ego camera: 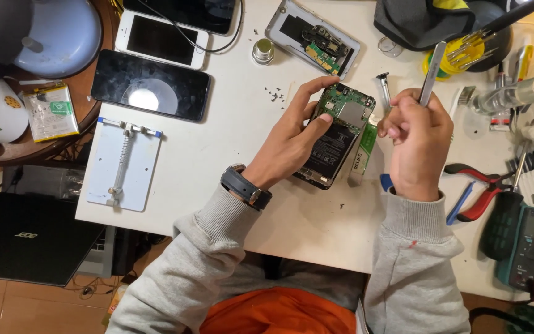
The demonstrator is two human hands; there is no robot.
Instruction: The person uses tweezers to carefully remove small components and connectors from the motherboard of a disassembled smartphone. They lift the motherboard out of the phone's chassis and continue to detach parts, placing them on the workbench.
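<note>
My left hand [292, 136] holds an opened phone [336, 137] with its back cover off, showing a green circuit board at the top and a black battery below. The thumb rests on the battery and the fingers curl over the phone's top left corner. My right hand [416, 137] is closed around metal tweezers [432, 71], whose upper end sticks up past the fist. That hand hovers just right of the phone's circuit board. The tweezers' tips are hidden behind the fingers.
On the white table [230, 142] lie a second opened phone [313, 38], a white phone [161, 39], a black phone [149, 85], a metal repair clamp plate [123, 164], loose screws [274, 94], red-handled pliers [480, 185], a multimeter [531, 247] and a screwdriver holder [458, 55]. A laptop [29, 238] sits lower left.
</note>
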